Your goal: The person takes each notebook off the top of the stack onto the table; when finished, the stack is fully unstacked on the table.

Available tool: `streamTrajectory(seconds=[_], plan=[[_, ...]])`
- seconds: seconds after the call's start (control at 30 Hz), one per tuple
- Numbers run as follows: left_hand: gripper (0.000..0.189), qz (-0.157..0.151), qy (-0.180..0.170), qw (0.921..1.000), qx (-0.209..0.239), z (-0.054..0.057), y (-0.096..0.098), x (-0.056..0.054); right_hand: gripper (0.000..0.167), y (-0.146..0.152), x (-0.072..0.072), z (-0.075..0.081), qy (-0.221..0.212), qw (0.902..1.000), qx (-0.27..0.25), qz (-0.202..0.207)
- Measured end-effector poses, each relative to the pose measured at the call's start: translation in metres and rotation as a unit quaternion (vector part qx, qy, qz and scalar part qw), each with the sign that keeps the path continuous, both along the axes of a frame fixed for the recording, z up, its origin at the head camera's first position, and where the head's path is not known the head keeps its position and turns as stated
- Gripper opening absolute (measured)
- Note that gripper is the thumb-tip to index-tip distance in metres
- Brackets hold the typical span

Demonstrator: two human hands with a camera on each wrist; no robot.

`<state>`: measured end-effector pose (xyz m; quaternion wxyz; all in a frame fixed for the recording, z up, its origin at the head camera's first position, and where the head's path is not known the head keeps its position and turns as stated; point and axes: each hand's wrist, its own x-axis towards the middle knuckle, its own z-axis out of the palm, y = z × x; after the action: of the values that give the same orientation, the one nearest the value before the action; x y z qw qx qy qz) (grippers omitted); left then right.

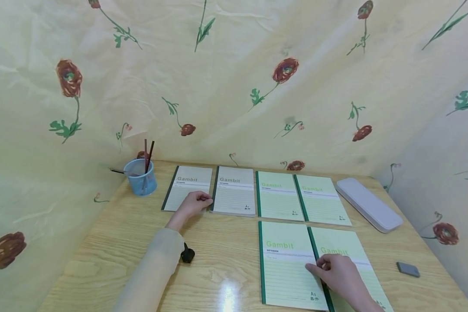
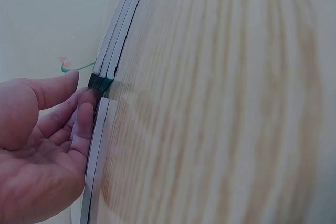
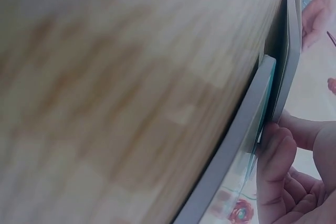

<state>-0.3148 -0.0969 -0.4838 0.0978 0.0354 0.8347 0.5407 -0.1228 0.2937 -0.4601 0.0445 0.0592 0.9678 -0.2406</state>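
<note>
The bench [image 1: 218, 251] carries six Gambit notebooks: two grey notebooks [image 1: 235, 197] and two green notebooks [image 1: 278, 197] form a back row, while a front left notebook [image 1: 288, 277] and a front right notebook [image 1: 347, 240], both green, lie nearer. I judge that the laying-out is mostly done; perhaps only straightening is left. The pale case [image 1: 368, 203] rests at the right. Of the hands, the right hand [image 1: 337, 275] pinches the front left notebook by its right edge, slightly raised; the left hand [image 1: 191, 203], loosely bent, only touches the second grey notebook's spine. A blue pen cup [image 1: 148, 184] and a small grey block [image 1: 408, 269] remain aside.
</note>
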Motion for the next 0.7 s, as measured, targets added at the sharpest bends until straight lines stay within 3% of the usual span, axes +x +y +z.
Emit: streamTrajectory(seconds=[0.43,0.7], plan=[[0.02,0.0,-0.001,1.0,0.003,-0.003,0.0,-0.002,0.023,0.002,-0.002,0.011,0.024,0.9997,-0.007,0.004],[0.021,-0.003,0.005,1.0,0.003,-0.003,0.0,-0.001,0.029,-0.008,-0.024,0.023,0.055,0.9964,-0.037,0.052]])
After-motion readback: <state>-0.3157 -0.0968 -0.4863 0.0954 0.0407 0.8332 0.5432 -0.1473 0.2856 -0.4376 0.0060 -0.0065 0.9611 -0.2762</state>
